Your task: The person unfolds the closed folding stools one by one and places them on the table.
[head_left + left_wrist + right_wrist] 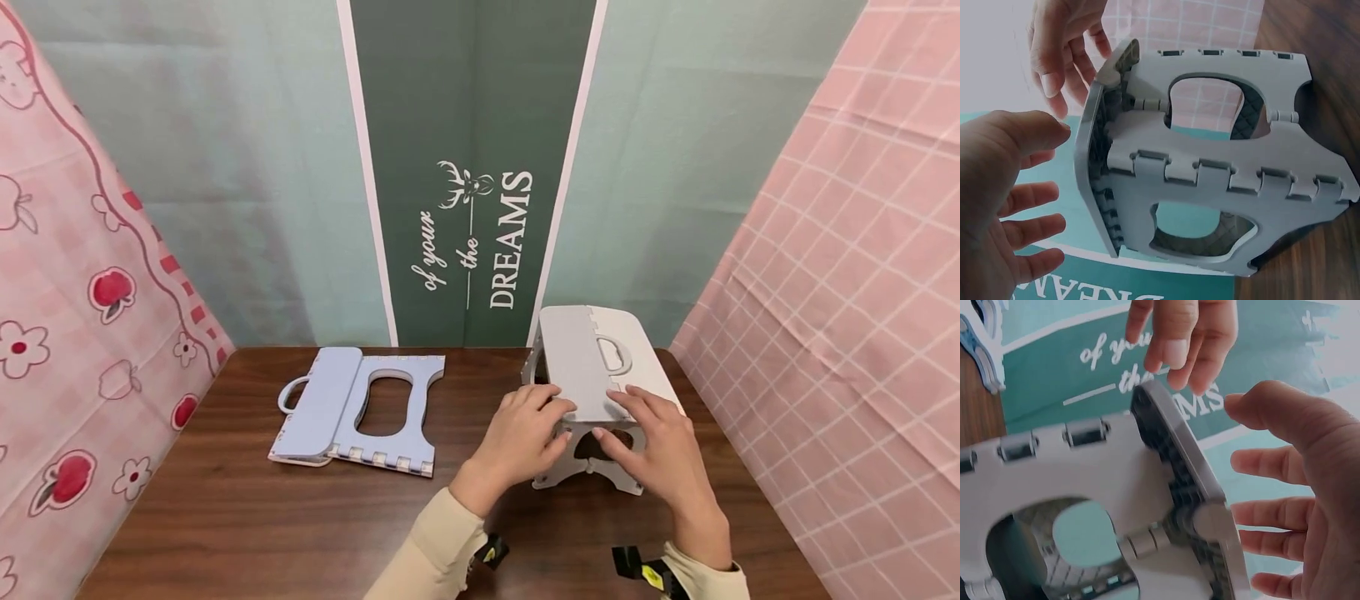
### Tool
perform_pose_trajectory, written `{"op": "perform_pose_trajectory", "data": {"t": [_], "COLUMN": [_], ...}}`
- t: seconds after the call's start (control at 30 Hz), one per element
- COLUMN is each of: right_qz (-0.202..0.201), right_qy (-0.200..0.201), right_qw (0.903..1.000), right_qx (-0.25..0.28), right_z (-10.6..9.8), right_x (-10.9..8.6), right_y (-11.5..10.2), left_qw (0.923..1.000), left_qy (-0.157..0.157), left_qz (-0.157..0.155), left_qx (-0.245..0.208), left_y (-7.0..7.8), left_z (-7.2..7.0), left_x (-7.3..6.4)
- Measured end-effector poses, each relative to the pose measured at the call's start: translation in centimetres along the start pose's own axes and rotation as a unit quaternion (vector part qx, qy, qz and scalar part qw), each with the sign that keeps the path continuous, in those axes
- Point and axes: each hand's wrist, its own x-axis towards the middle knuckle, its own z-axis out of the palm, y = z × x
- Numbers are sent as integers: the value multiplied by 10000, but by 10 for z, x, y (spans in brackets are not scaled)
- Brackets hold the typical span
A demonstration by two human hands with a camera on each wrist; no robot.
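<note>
A grey and white folding stool (pixel 577 367) stands unfolded on its legs at the right of the table, its handle loop (pixel 618 357) lying on top. My left hand (pixel 521 435) is at the near left corner of its seat, fingers loosely spread. Over the near edge, to the right, is my right hand (pixel 660 450), its fingers also spread. In the left wrist view the stool's hinged legs (pixel 1210 181) and oval cutouts show side on, with the left hand (pixel 1016 187) beside the seat. The right wrist view has the right hand (pixel 1310 481) relaxed beside the seat edge.
A light blue folding stool (pixel 318 408) lies folded flat on the left of the brown wooden table (pixel 300 533), its handle pointing left. Behind the table hangs a green cloth (pixel 465 100) with lettering. Pink cloths (pixel 840 333) flank both sides.
</note>
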Motion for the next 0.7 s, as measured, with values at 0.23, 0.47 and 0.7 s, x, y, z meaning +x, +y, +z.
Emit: {"op": "perform_pose_trajectory", "data": {"t": [0.23, 0.47, 0.7], "right_qz": [-363, -483, -814], "right_qy": [-121, -392, -383], "right_qw": [9992, 9981, 9959], "right_qx": [126, 41, 122], "right_z": [14, 23, 33], "right_x": [7, 16, 24], "right_y": [-12, -20, -25], "left_qw": [9998, 9985, 9960], "left_qy": [141, 339, 456], "left_qz": [-117, -427, -749], "left_qx": [-53, -60, -148], "left_y": [-11, -30, -48], "left_z": [-8, -16, -26], "left_x": [-13, -24, -35]}}
